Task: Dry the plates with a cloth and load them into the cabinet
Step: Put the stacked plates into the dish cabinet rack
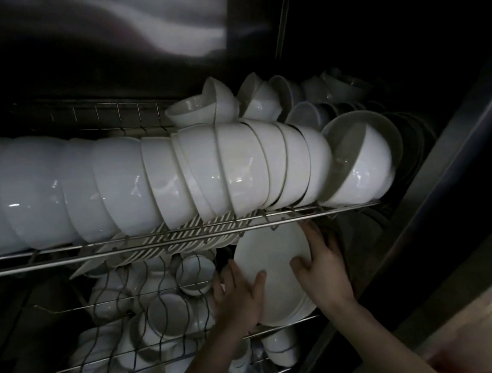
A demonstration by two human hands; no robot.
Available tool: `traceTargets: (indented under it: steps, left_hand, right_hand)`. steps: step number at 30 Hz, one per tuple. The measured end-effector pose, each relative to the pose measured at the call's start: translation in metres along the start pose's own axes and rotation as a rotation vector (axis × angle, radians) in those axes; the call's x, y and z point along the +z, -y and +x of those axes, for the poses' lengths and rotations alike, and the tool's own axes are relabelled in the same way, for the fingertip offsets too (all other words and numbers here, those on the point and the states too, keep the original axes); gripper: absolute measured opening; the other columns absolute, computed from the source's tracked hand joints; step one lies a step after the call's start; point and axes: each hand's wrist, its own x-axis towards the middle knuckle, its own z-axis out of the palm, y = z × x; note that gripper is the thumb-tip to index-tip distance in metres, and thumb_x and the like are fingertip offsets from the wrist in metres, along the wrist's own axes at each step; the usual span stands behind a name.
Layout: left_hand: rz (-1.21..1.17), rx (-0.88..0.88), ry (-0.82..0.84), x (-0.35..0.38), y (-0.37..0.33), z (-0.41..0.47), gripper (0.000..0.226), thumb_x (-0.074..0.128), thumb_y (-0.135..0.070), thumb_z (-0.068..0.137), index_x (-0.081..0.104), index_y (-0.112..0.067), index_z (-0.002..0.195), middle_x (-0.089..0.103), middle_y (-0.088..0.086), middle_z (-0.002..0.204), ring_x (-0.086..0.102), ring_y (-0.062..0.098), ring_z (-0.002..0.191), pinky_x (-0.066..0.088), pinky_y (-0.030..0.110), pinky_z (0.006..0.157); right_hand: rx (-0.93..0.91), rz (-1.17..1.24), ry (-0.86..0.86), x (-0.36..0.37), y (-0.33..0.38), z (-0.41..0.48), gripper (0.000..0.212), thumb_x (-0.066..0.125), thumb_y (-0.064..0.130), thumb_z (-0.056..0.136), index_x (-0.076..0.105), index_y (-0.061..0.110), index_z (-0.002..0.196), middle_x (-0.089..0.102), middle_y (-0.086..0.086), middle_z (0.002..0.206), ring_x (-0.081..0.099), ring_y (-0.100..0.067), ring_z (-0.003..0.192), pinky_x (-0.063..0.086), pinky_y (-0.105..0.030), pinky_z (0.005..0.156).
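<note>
Inside the dim steel cabinet (440, 182), a stack of round white ceramic plates (275, 262) stands on edge on the lower wire rack (285, 325). Above it, the upper wire rack (333, 211) is packed with white ceramic bowls (206, 172). The left hand (239, 297) grips the stack's left rim, thumb on the front face. The right hand (324, 266) grips the right rim the same way.

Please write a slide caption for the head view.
Left hand and right hand hold white plates on the wire rack beneath nested bowls.
</note>
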Motion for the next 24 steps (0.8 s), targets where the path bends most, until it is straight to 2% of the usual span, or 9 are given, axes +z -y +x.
traceTargets:
  steps: [3,8,10,12,13,16,20,24]
  left_hand:
    - [0.033,0.012,0.077,-0.004,0.01,0.002,0.09,0.019,-0.074,0.092,-0.01,-0.019,0.157,-0.004,-0.003,0.166,-0.01,0.024,0.151,-0.001,0.045,0.121]
    - [0.254,0.099,0.176,-0.003,0.027,0.009,0.077,0.017,-0.067,0.097,-0.004,-0.025,0.158,-0.018,0.007,0.164,-0.02,0.03,0.149,-0.006,0.045,0.121]
    - [0.252,0.105,0.168,-0.002,0.031,0.01,0.078,0.017,-0.069,0.096,-0.004,-0.026,0.158,-0.019,0.008,0.164,-0.021,0.031,0.149,-0.007,0.045,0.121]
    - [0.117,0.03,0.125,-0.004,0.029,0.009,0.091,0.019,-0.075,0.091,-0.01,-0.02,0.157,-0.016,0.002,0.164,-0.018,0.026,0.15,-0.008,0.041,0.121]
    - [0.078,0.012,0.112,-0.003,0.029,0.009,0.095,0.019,-0.078,0.089,-0.013,-0.018,0.156,-0.015,0.001,0.165,-0.017,0.024,0.15,-0.008,0.04,0.121]
    - [0.062,0.001,0.11,-0.002,0.029,0.012,0.097,0.02,-0.08,0.087,-0.01,-0.019,0.156,-0.012,-0.001,0.165,-0.016,0.022,0.15,-0.009,0.042,0.121]
    - [0.064,-0.036,0.068,-0.006,0.031,0.018,0.084,0.029,-0.071,0.092,0.009,-0.022,0.158,-0.002,-0.001,0.166,-0.014,0.021,0.151,-0.009,0.052,0.119]
    - [0.074,0.007,0.086,-0.007,0.033,0.017,0.078,0.028,-0.07,0.094,0.016,-0.026,0.157,0.001,0.0,0.166,-0.01,0.023,0.151,-0.004,0.053,0.12]
  right_hand:
    - [-0.088,-0.009,-0.005,0.0,-0.001,-0.002,0.082,0.068,-0.001,0.073,0.043,0.023,0.147,0.039,-0.005,0.151,0.028,-0.016,0.141,0.013,-0.005,0.112]
    - [-0.151,-0.07,-0.015,0.002,-0.004,-0.004,0.075,0.071,0.006,0.077,0.045,0.025,0.145,0.041,-0.004,0.151,0.023,-0.013,0.142,0.007,-0.004,0.112]
    - [-0.131,-0.108,0.002,0.004,-0.006,-0.004,0.077,0.071,0.011,0.078,0.041,0.027,0.148,0.034,-0.008,0.154,0.021,-0.018,0.145,0.012,-0.014,0.117]
    - [-0.106,-0.148,0.004,0.007,-0.007,-0.006,0.08,0.073,0.014,0.078,0.038,0.027,0.15,0.028,-0.016,0.155,0.023,-0.03,0.146,0.02,-0.029,0.118]
    - [-0.094,-0.16,0.004,0.008,-0.007,-0.007,0.082,0.073,0.016,0.078,0.036,0.027,0.15,0.026,-0.019,0.155,0.024,-0.033,0.145,0.022,-0.032,0.118]
    - [-0.067,-0.191,0.002,0.011,-0.009,-0.008,0.084,0.072,0.02,0.081,0.03,0.026,0.153,0.023,-0.022,0.156,0.026,-0.037,0.143,0.025,-0.035,0.116]
    - [-0.033,-0.214,0.02,0.013,-0.011,-0.007,0.086,0.07,0.026,0.083,0.024,0.024,0.155,0.019,-0.022,0.158,0.023,-0.039,0.144,0.025,-0.038,0.116]
    - [-0.038,-0.221,0.0,0.016,-0.015,-0.007,0.085,0.071,0.028,0.083,0.026,0.022,0.155,0.02,-0.021,0.158,0.025,-0.041,0.143,0.026,-0.04,0.116]
